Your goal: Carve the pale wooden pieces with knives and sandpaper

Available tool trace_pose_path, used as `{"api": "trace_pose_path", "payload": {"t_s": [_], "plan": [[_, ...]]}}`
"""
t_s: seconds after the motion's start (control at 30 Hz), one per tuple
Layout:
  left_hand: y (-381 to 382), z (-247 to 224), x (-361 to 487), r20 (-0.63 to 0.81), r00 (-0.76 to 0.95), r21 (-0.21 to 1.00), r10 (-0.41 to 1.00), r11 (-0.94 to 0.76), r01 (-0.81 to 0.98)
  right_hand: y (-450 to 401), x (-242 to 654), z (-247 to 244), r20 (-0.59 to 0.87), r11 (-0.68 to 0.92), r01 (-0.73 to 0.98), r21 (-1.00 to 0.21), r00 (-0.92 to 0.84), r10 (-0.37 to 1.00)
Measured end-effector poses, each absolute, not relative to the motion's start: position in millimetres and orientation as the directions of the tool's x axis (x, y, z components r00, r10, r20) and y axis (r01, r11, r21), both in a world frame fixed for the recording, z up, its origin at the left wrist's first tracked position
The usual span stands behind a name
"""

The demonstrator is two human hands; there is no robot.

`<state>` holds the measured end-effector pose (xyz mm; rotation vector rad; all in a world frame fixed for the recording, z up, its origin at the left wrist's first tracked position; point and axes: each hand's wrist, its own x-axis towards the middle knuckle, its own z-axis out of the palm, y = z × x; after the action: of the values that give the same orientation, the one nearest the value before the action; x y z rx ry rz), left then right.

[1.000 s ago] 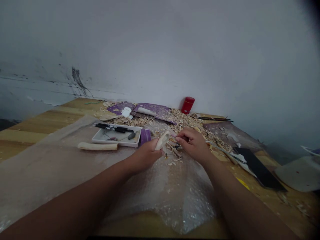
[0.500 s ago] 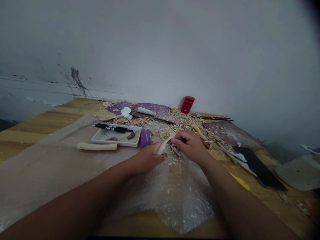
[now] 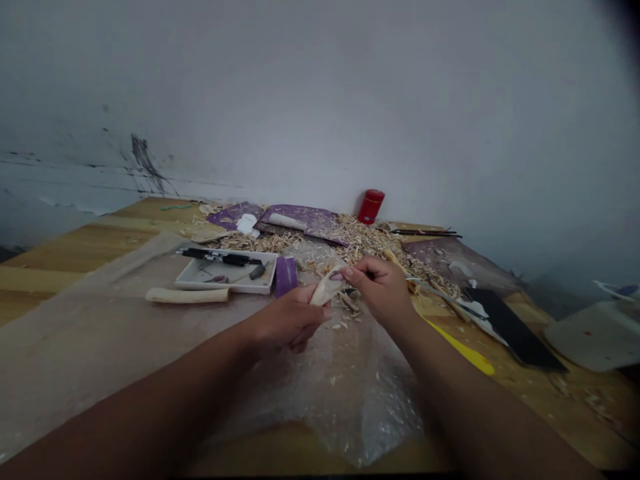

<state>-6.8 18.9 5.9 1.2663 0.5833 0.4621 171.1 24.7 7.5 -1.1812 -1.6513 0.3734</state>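
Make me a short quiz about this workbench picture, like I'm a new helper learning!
1. Which hand holds the pale carved wood piece, left or right?
2. True or false: the red canister stands nearer the wall than the white tray.
3. What lies under the left hand and the right hand?
A. a towel
B. bubble wrap
C. a newspaper

Key: 1. left; 2. true; 3. B
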Motion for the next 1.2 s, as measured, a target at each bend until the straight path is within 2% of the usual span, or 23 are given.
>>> {"api": "trace_pose_path", "payload": {"t_s": [0.17,0.27,0.37,0.47,0.57,0.63,0.83,1.03,1.2], "plan": [[18,7,-9,-0.14,0.778,0.956,0.613,0.289,-0.056,37,189,12,0.498,0.443,0.252,-0.861,0.239,0.833],[17,7,-10,-0.117,0.793,0.943,0.598,0.318,-0.101,38,195,14,0.499,0.483,0.129,-0.866,0.268,0.824],[18,7,-11,-0.115,0.796,0.934,0.594,0.338,-0.117,30,187,15,0.544,0.516,0.2,-0.833,0.119,0.831],[19,6,-10,-0.122,0.792,0.938,0.599,0.33,-0.105,21,176,14,0.569,0.534,0.375,-0.758,-0.02,0.822],[19,5,-9,-0.126,0.785,0.95,0.607,0.301,-0.081,19,172,15,0.592,0.541,0.531,-0.652,-0.09,0.801],[19,4,-8,-0.124,0.781,0.956,0.611,0.285,-0.071,21,173,15,0.584,0.523,0.56,-0.643,-0.083,0.808],[19,3,-7,-0.119,0.791,0.958,0.599,0.279,-0.067,24,176,11,0.482,0.446,0.43,-0.785,-0.029,0.876],[20,4,-8,-0.136,0.793,0.958,0.594,0.284,-0.048,28,177,6,0.409,0.391,0.309,-0.867,-0.006,0.912],[20,4,-9,-0.138,0.769,0.954,0.624,0.293,-0.066,33,189,13,0.463,0.438,0.161,-0.884,0.182,0.868]]}}
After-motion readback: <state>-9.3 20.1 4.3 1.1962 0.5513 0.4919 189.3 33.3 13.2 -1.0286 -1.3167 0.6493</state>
